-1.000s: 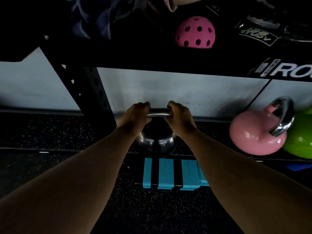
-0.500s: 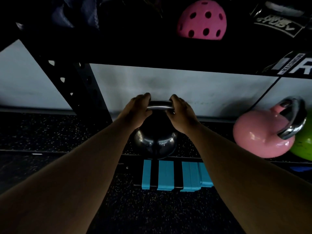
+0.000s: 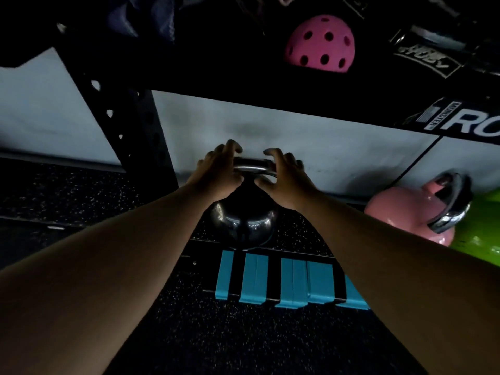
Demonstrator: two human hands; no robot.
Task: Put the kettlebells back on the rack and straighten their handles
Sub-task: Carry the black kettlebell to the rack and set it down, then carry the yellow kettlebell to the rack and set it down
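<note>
Under the rack shelf (image 3: pixel 243 85), black kettlebell (image 3: pixel 242 226), both hands' fingers (image 3: pixel 230 148) spread (unclamped), pink kettlebell (image 3: pixel 400 212) rightward

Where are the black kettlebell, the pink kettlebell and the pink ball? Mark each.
black kettlebell (image 3: pixel 243 226), head view, on its shiny round body.
pink kettlebell (image 3: pixel 400 212), head view, on its round body.
pink ball (image 3: pixel 320 44), head view, on its holed front.
</note>
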